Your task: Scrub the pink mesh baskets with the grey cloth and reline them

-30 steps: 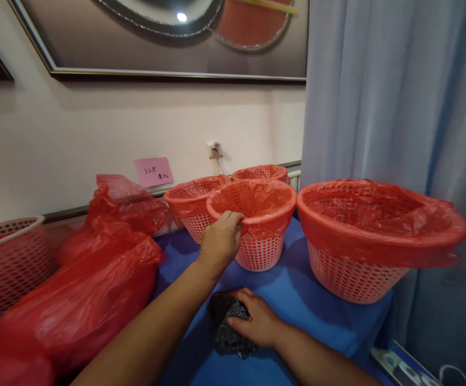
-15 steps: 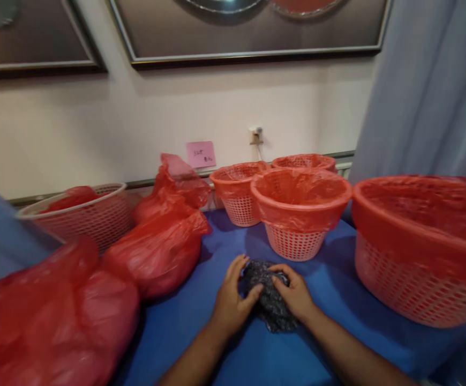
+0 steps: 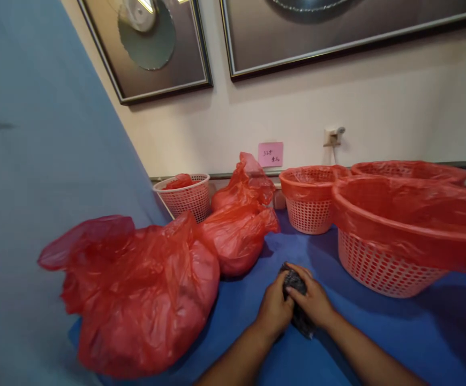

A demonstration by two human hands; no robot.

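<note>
While red bags (image 3: 148, 305) sit lower left, left hand (image 3: 273, 308) and right hand (image 3: 315, 301), lower centre, grip crumpled black plastic (image 3: 294, 280) between them, end showing below.

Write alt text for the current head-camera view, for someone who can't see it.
The left hand and right hand grip a crumpled dark bundle between them above a blue cloth. Bulging red plastic bags lie to the left, and baskets lined with red plastic stand to the right. Behind are a pink note and framed pictures.
</note>
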